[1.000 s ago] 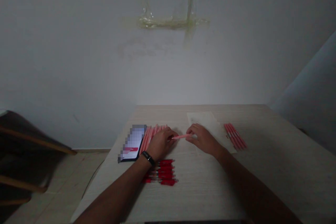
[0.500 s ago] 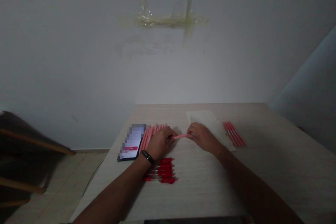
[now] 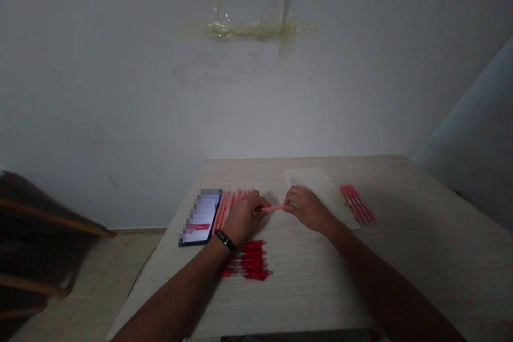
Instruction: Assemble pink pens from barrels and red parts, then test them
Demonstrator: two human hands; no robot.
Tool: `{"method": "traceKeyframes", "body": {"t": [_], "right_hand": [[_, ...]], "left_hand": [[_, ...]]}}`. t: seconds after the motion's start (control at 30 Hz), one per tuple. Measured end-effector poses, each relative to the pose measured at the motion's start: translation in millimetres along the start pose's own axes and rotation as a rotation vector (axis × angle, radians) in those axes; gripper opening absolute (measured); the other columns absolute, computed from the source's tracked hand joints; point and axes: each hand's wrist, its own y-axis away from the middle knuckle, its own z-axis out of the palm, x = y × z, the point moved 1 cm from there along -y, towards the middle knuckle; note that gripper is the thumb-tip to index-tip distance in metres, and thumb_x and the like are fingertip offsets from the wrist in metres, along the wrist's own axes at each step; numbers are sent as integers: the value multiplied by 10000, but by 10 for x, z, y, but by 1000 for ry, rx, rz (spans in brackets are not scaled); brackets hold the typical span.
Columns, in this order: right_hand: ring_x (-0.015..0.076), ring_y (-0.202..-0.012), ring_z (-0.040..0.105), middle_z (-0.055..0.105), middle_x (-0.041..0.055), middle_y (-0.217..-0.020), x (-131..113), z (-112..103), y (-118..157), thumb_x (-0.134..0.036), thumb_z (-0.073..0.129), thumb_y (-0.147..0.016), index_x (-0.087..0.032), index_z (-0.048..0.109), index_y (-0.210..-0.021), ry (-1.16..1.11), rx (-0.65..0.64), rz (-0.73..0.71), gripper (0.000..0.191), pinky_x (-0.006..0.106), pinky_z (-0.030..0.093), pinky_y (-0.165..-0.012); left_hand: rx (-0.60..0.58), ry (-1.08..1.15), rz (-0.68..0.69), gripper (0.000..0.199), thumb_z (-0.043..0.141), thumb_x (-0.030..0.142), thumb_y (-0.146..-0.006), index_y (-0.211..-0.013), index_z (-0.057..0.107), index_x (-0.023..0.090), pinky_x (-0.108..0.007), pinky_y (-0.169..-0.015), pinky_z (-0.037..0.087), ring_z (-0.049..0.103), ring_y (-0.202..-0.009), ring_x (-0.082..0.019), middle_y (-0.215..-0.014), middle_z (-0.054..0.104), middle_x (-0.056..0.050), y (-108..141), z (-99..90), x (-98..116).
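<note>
A pink pen (image 3: pixel 276 207) lies crosswise between my two hands above the middle of the table. My left hand (image 3: pixel 245 218), with a black band on its wrist, pinches the pen's left end. The fingers of my right hand (image 3: pixel 306 207) close on its right end. Several pink pens (image 3: pixel 224 208) lie side by side just left of my left hand, partly hidden by it. Below that hand is a row of several red pens (image 3: pixel 253 261). Several more pink pens (image 3: pixel 358 204) rest right of my right hand.
A phone or tablet (image 3: pixel 202 217) with a lit screen, partly pixelated, lies at the table's left edge. Sheets of paper (image 3: pixel 320 179) lie behind and beneath my right hand on the wooden table (image 3: pixel 304 288). Behind the table stands a wall (image 3: pixel 304 112) with tape.
Both hands stay almost where they were, still on the pink pen. My right hand has shifted very slightly left.
</note>
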Motion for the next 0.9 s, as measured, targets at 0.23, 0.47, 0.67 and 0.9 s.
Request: {"method": "traceKeyframes", "body": {"t": [0.23, 0.47, 0.67, 0.9], "right_hand": [[193, -878, 553, 619, 38, -890, -10, -21, 1, -374, 539, -995, -188, 597, -854, 45, -27, 19, 240, 343, 398, -830], [204, -897, 553, 629, 43, -904, 9, -23, -10, -374, 599, -964, -196, 636, -859, 68, -3, 38, 210, 353, 398, -825], [212, -913, 562, 643, 55, -925, 53, -70, -12, -383, 670, -917, -200, 652, -896, -1, 134, 51, 185, 359, 419, -832], [202, -908, 582, 638, 41, -915, -4, -70, -33, -328, 699, -899, -210, 645, -933, -238, 253, 56, 134, 348, 448, -837]], "left_hand": [[8, 12, 27, 125, 623, 278, -923, -894, 722, 208, -306, -812, 414, 583, -833, -177, -854, 655, -37, -2, 11, 13], [25, 17, 22, 96, 634, 247, -911, -895, 718, 203, -294, -758, 392, 560, -827, -171, -868, 631, -32, 4, -21, 57], [25, 80, -11, 177, 628, 301, -915, -1033, 717, 202, -291, -729, 407, 569, -806, -170, -894, 654, -43, -10, -11, 92], [-5, 171, 4, 118, 661, 286, -874, -927, 709, 191, -275, -688, 401, 574, -751, -159, -837, 661, -27, 0, 18, 94]]}}
